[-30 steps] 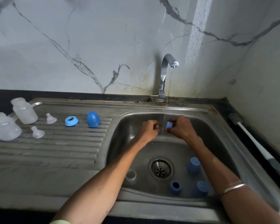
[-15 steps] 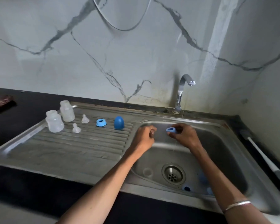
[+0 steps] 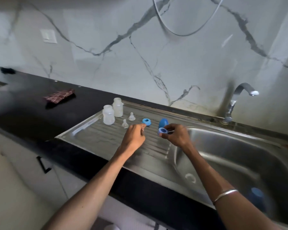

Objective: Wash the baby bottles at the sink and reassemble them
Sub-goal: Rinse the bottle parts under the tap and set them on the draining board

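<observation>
My hands (image 3: 133, 138) hover over the ribbed drainboard (image 3: 106, 138), whose near half lies bare. Along its far edge stand two bottles (image 3: 108, 114), two teats (image 3: 131, 116), a blue ring (image 3: 146, 122) and a blue cap (image 3: 163, 124), blocking that strip. The tap (image 3: 236, 97) overhangs the basin's (image 3: 239, 155) back edge. A folded cloth (image 3: 59, 97) lies on the dark desk (image 3: 32, 117), well left.

text: none legible | labels: none | brands: none | numbers: none
</observation>
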Available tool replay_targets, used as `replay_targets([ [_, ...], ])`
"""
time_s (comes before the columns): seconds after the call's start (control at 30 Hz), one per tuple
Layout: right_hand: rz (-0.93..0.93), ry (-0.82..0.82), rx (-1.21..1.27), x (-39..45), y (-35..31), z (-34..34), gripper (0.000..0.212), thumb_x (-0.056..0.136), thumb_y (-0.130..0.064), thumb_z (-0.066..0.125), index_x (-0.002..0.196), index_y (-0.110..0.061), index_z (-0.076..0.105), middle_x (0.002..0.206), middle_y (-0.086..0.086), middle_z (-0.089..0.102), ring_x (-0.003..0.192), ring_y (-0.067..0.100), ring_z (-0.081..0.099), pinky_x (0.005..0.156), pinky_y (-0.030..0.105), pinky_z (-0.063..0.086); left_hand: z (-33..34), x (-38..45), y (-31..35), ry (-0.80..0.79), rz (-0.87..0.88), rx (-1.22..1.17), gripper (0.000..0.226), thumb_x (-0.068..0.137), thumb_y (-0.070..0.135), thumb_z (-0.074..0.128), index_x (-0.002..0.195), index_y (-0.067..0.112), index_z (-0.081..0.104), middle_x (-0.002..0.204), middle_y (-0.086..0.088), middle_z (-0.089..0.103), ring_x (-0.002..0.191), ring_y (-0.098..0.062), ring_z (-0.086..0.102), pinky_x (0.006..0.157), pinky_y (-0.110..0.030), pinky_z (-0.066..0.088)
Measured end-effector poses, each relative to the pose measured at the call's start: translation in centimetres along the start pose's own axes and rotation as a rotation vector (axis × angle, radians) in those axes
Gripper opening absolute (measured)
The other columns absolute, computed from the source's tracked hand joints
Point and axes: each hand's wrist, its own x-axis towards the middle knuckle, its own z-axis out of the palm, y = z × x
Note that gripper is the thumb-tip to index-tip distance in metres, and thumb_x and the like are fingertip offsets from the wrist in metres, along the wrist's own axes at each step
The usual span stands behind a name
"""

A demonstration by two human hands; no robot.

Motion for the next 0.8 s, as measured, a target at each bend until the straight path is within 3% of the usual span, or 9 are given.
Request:
replay_targets([
  [0.13,-0.035,-0.037,-0.038,1.7,-1.9,4.0,0.033,0.076,-0.027,0.083,0.103,-0.012,0.072,0.089,-0.003,0.070,0.074,0.004,0.061,0.054,0.004,0.039,-2.1,0.3,-3.2,0.022,-0.058,0.049,0.044,0.094,0.002,0.046,0.132,0.012,0.065,0.126,-0.009,0.069,0.121,-0.026,0.061,0.103,-0.031,0.047],
  [0.23,-0.023,-0.037,-0.048,3.1,-2.6,6.2,0.035,0.077,-0.019,0.081,0.108,-0.006,0.071,0.096,0.007,0.073,0.078,0.011,0.064,0.065,0.014,0.045,-2.7,0.7,-4.6,0.018,-0.052,0.073,0.045,0.094,0.002,0.045,0.134,0.012,0.063,0.124,-0.011,0.069,0.119,-0.028,0.061,0.099,-0.032,0.047],
  [0.37,-0.029,-0.044,-0.102,4.4,-3.3,7.9,0.036,0.078,-0.020,0.080,0.110,-0.006,0.071,0.103,0.008,0.072,0.085,0.012,0.063,0.076,0.020,0.047,-3.1,1.3,-5.6,-0.012,-0.041,0.103,0.047,0.094,0.003,0.044,0.135,0.014,0.062,0.120,-0.013,0.070,0.116,-0.031,0.061,0.095,-0.035,0.049],
  [0.47,-0.026,-0.060,-0.126,4.6,-3.1,8.5,0.037,0.079,-0.022,0.079,0.111,-0.007,0.070,0.102,0.006,0.072,0.087,0.012,0.064,0.076,0.018,0.044,-3.0,1.3,-6.1,-0.049,-0.015,0.133,0.044,0.096,0.005,0.044,0.135,0.015,0.062,0.115,-0.014,0.070,0.109,-0.032,0.063,0.087,-0.036,0.050],
  [0.57,-0.031,-0.053,-0.104,4.7,-2.7,8.7,0.039,0.080,-0.023,0.079,0.114,-0.008,0.068,0.102,0.006,0.072,0.086,0.010,0.064,0.077,0.017,0.045,-2.8,1.1,-6.2,-0.079,0.027,0.173,0.041,0.098,0.010,0.046,0.136,0.015,0.061,0.121,-0.012,0.070,0.111,-0.030,0.064,0.091,-0.040,0.053],
  [0.73,-0.062,-0.112,-0.125,4.7,-2.6,8.4,0.046,0.079,-0.016,0.078,0.121,-0.006,0.063,0.107,0.007,0.069,0.094,0.018,0.065,0.080,0.019,0.047,-2.6,0.8,-5.5,-0.120,0.112,0.280,0.024,0.102,0.019,0.044,0.110,0.012,0.065,0.102,-0.014,0.071,0.091,-0.035,0.067,0.072,-0.043,0.055],
  [0.8,-0.056,-0.092,-0.095,4.5,-2.3,7.9,0.046,0.079,-0.010,0.078,0.122,-0.004,0.061,0.103,0.005,0.066,0.090,0.018,0.063,0.077,0.018,0.046,-2.5,0.6,-5.1,-0.122,0.148,0.301,0.026,0.103,0.021,0.043,0.118,0.012,0.063,0.112,-0.012,0.070,0.094,-0.034,0.068,0.075,-0.043,0.055],
])
